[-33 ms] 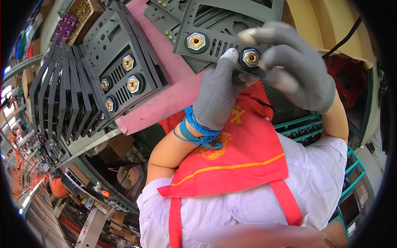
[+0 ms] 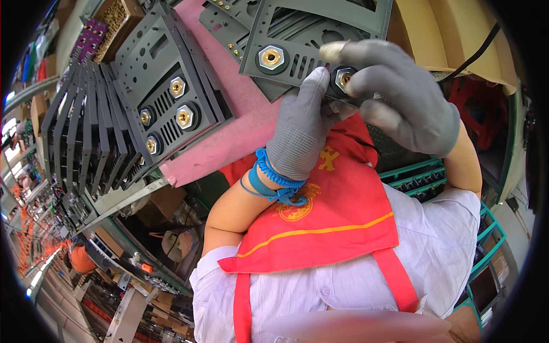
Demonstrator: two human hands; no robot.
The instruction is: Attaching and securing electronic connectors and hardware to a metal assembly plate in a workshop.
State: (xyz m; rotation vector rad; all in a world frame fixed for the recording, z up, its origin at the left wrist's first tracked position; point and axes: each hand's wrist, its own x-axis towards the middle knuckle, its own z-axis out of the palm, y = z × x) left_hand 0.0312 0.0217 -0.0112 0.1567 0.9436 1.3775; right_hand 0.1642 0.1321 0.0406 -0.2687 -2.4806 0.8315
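My left hand [image 2: 300, 128], in a grey glove, grips the lower edge of a dark grey metal panel [image 2: 311, 60]. Its thumb lies on top beside the vent slots; the other fingers are mostly hidden beneath. Two silver hex nuts with brass centres sit on black washers along this edge. The left hex nut [image 2: 271, 57] is fully visible. Around the right hex nut [image 2: 345, 79] curl the fingers of my gloved right hand [image 2: 403, 94], covering part of its right side. The index finger stretches above that nut.
More slotted panels [image 2: 171, 103] with nuts stand in a row at left. A box of small brass parts [image 2: 116, 23] and a purple perforated piece [image 2: 90, 39] lie behind them. Pink sheeting [image 2: 223, 140] covers the bench. Cardboard [image 2: 452, 34] and a black cable [image 2: 474, 57] are at right.
My right hand has shifted slightly left, and its fingers now cover more of the right nut. The left hand and the panel stay in place.
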